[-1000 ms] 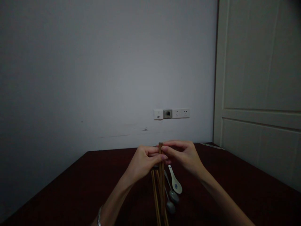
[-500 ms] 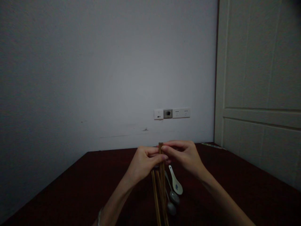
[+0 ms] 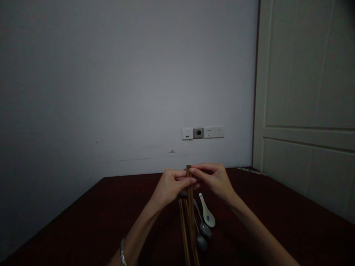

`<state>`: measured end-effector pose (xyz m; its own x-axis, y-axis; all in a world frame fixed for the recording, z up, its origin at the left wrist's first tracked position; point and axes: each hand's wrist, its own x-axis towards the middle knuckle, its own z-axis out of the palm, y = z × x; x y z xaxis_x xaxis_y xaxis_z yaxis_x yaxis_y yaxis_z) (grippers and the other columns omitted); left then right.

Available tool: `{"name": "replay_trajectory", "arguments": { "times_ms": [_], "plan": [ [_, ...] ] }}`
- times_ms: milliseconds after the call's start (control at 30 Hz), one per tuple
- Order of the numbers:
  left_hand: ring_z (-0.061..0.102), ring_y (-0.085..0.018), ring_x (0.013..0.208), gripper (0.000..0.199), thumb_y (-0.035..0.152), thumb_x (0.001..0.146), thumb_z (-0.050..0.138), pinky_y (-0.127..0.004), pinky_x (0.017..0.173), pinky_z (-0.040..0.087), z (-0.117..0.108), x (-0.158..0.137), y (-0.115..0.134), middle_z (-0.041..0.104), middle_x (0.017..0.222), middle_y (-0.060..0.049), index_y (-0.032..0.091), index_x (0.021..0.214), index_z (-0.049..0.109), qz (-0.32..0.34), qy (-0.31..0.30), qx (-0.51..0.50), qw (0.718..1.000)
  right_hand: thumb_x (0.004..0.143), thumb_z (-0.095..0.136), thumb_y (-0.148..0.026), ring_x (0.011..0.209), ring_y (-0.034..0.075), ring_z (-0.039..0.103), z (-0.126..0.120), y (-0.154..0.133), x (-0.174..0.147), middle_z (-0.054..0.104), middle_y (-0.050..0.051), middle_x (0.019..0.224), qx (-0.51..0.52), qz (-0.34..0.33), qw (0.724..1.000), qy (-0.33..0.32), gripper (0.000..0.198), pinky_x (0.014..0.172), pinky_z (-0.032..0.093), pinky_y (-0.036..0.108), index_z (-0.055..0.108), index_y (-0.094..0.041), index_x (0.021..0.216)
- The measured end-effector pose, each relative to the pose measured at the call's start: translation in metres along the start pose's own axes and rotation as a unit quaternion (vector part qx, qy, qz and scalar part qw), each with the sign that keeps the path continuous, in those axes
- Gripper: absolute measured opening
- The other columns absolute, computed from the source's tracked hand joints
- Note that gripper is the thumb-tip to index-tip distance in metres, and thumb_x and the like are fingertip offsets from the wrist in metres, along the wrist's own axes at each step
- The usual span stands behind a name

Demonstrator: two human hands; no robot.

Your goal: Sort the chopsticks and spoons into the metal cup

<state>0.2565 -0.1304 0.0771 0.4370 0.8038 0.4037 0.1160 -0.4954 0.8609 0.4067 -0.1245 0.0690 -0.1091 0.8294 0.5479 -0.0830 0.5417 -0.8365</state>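
Note:
A pair of brown wooden chopsticks (image 3: pixel 190 199) stands raised between my two hands, side by side with their thick ends up. My left hand (image 3: pixel 173 186) is closed on them, its thumb laid across the front. Just above it, my right hand (image 3: pixel 212 178) pinches the same chopsticks near the top. Below my hands, more chopsticks (image 3: pixel 183 229) lie on the dark red table. To their right are two metal spoons (image 3: pixel 205 231) and a white ceramic spoon (image 3: pixel 207 215) with a blue mark. Part of a round shiny object (image 3: pixel 183 193) shows behind my left hand.
The dark red tabletop (image 3: pixel 116 207) meets a pale wall (image 3: pixel 138 92) at the back. Sockets and switches (image 3: pixel 203 133) are set in that wall. A cream panelled door (image 3: pixel 302 111) stands at the right. A thin printed strip (image 3: pixel 251 171) lies at the table's back edge.
Both hands have shifted slightly up with the chopsticks, and the right hand has drawn a little to the left. Their grip looks the same. The spoons lie where they were.

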Motion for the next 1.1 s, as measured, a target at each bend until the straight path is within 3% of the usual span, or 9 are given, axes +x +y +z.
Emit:
{"name": "replay_trajectory", "arguments": {
  "times_ms": [700, 1100],
  "plan": [
    [0.062, -0.017, 0.069, 0.027, 0.033, 0.071, 0.061, -0.028, 0.066, 0.047, -0.002, 0.011, -0.019, 0.068, 0.075, -0.01, 0.009, 0.078, 0.069, -0.037, -0.009, -0.043, 0.998, 0.054, 0.072, -0.041, 0.04, 0.01, 0.054, -0.001, 0.013, 0.009, 0.062, 0.0, 0.051, 0.036, 0.05, 0.998, -0.006, 0.031, 0.041, 0.047, 0.023, 0.068, -0.013, 0.068],
    [0.06, -0.015, 0.062, 0.027, 0.034, 0.071, 0.061, -0.024, 0.059, 0.044, 0.0, 0.013, -0.025, 0.068, 0.073, -0.009, 0.008, 0.076, 0.068, -0.03, -0.001, -0.061, 0.998, 0.057, 0.072, -0.037, 0.04, 0.01, 0.054, -0.002, 0.016, 0.01, 0.062, 0.0, 0.052, 0.044, 0.047, 0.998, -0.009, 0.027, 0.042, 0.046, 0.022, 0.068, -0.013, 0.069]
  ]
}}
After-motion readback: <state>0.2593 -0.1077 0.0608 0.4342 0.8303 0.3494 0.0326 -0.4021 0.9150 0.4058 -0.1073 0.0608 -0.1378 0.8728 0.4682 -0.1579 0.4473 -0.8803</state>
